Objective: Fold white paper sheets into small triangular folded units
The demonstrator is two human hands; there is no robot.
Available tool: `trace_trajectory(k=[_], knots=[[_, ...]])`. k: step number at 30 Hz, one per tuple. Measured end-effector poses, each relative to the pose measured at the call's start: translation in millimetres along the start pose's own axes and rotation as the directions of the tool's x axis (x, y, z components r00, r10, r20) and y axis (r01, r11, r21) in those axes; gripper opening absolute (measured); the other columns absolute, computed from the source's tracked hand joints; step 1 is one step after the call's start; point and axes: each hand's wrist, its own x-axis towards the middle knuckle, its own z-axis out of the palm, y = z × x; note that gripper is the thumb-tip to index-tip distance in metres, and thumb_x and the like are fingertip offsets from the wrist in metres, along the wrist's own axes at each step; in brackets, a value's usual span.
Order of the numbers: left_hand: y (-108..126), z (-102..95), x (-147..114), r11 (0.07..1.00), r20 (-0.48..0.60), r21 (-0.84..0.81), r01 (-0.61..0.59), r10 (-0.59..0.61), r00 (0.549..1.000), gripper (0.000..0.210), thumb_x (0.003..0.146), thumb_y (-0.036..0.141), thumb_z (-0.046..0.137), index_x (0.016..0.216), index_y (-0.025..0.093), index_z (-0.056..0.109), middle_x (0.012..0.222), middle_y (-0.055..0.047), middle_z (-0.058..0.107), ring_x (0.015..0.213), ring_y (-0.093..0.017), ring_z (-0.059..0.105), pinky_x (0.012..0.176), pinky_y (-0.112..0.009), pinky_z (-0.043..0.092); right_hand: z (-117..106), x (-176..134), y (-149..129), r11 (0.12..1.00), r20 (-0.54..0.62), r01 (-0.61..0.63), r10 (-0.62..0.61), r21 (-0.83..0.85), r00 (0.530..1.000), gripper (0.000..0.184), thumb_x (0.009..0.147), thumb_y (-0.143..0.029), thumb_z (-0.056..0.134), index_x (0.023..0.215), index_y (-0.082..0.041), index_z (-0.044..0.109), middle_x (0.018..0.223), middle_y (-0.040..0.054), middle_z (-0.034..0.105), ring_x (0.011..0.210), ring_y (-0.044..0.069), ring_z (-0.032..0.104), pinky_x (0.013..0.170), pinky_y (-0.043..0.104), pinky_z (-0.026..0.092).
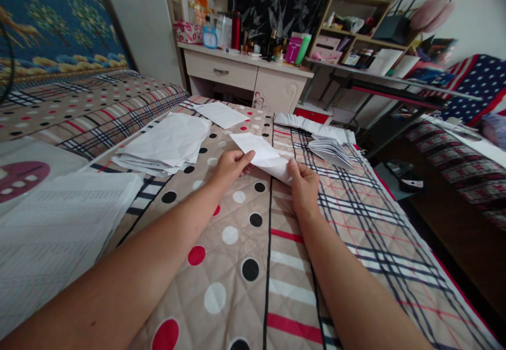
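Note:
Both my hands hold a folded white sheet of paper (263, 151) above the bedspread. My left hand (232, 166) pinches its near left edge, thumb on top. At the lower right end, my right hand (305, 184) grips the sheet between thumb and curled fingers. A crease runs across the paper near the right hand. Left of my hands lies a stack of white papers (166, 138). Beyond it rests a flat white sheet (221, 114). A pile of folded papers (330, 151) fans out to the right of my right hand.
Printed sheets (67, 223) lie at the near left. A long folded white bundle (312, 125) is at the bed's far right. The quilted bedspread (245, 244) has dots and plaid. A cream dresser (237, 70) stands behind the bed, and a shelved desk (356, 68) beside it.

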Motion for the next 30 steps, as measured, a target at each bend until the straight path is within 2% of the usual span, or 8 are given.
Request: trace_trajectory(k=[3, 5, 8, 11, 14, 18, 23, 30], knots=[[-5, 0.2, 4, 0.999, -0.034, 0.037, 0.008, -0.006, 0.999, 0.022, 0.081, 0.033, 0.064, 0.069, 0.014, 0.064, 0.060, -0.001, 0.062, 0.053, -0.011, 0.056, 0.049, -0.021, 0.041, 1, -1, -2, 1.000, -0.019, -0.021, 0.021, 0.010, 1.000, 0.052, 0.088, -0.058, 0.048, 0.058, -0.017, 0.060, 0.068, 0.0051, 0.068, 0.063, 0.016, 0.061, 0.062, 0.028, 0.044], [-9, 0.3, 6, 0.999, -0.054, 0.039, 0.019, -0.017, 0.998, 0.016, 0.080, 0.029, 0.064, 0.074, 0.014, 0.065, 0.062, -0.001, 0.063, 0.052, -0.012, 0.055, 0.049, -0.022, 0.042, -1, 2, 0, 0.992, -0.119, 0.065, -0.077, -0.107, 0.990, 0.043, 0.086, -0.053, 0.053, 0.068, -0.017, 0.066, 0.084, 0.0080, 0.073, 0.080, 0.020, 0.065, 0.069, 0.030, 0.046], [-13, -0.2, 8, 1.000, -0.068, -0.014, 0.015, -0.016, 0.998, 0.018, 0.083, 0.032, 0.059, 0.081, 0.014, 0.065, 0.067, -0.002, 0.065, 0.054, -0.013, 0.056, 0.052, -0.024, 0.043, -7, 9, 7, 0.953, -0.254, 0.152, -0.220, -0.263, 0.942, 0.029, 0.077, -0.040, 0.066, 0.093, -0.017, 0.070, 0.106, 0.0098, 0.071, 0.099, 0.022, 0.062, 0.082, 0.034, 0.047], [-14, -1.6, 8, 0.996, -0.104, -0.090, -0.024, 0.014, 0.994, 0.022, 0.084, 0.036, 0.057, 0.085, 0.015, 0.065, 0.073, -0.003, 0.067, 0.063, -0.014, 0.059, 0.058, -0.025, 0.044, -11, 15, 13, 0.988, -0.287, 0.081, -0.116, -0.133, 0.951, 0.036, 0.074, -0.038, 0.068, 0.102, -0.015, 0.068, 0.105, 0.0097, 0.071, 0.095, 0.021, 0.063, 0.083, 0.035, 0.048], [-12, -3.5, 8, 0.992, -0.129, -0.123, -0.029, 0.013, 0.992, 0.023, 0.082, 0.037, 0.059, 0.077, 0.015, 0.063, 0.068, -0.002, 0.065, 0.059, -0.013, 0.056, 0.055, -0.024, 0.041, -14, 17, 11, 0.995, -0.162, -0.059, 0.071, 0.077, 0.984, 0.031, 0.072, -0.042, 0.070, 0.088, -0.016, 0.070, 0.085, 0.0055, 0.073, 0.080, 0.021, 0.066, 0.071, 0.033, 0.050], [-9, -5.8, 8, 0.988, -0.144, -0.155, 0.002, -0.025, 0.989, 0.027, 0.080, 0.038, 0.063, 0.066, 0.015, 0.060, 0.061, -0.002, 0.061, 0.052, -0.012, 0.052, 0.049, -0.024, 0.038, -15, 15, -1, 0.927, 0.005, -0.224, 0.233, 0.302, 0.972, 0.021, 0.069, -0.040, 0.072, 0.073, -0.019, 0.068, 0.067, 0.0007, 0.070, 0.064, 0.020, 0.065, 0.059, 0.033, 0.051], [-8, -7.5, 8, 0.994, -0.176, -0.111, 0.014, -0.033, 0.984, 0.033, 0.079, 0.042, 0.064, 0.061, 0.016, 0.058, 0.056, 0.000, 0.056, 0.048, -0.011, 0.048, 0.046, -0.024, 0.034, -15, 13, -13, 0.885, 0.141, -0.274, 0.237, 0.376, 0.961, 0.022, 0.069, -0.040, 0.071, 0.078, -0.020, 0.068, 0.073, 0.0006, 0.072, 0.067, 0.020, 0.067, 0.063, 0.034, 0.053], [-12, -9.1, 10, 0.999, -0.211, 0.040, 0.024, -0.015, 0.977, 0.037, 0.081, 0.046, 0.060, 0.057, 0.018, 0.054, 0.051, 0.002, 0.048, 0.045, -0.010, 0.040, 0.045, -0.024, 0.026, -17, 16, -5, 0.908, 0.172, -0.249, 0.200, 0.336, 0.965, 0.019, 0.074, -0.039, 0.066, 0.079, -0.021, 0.065, 0.076, 0.0007, 0.071, 0.068, 0.020, 0.066, 0.060, 0.032, 0.051]])
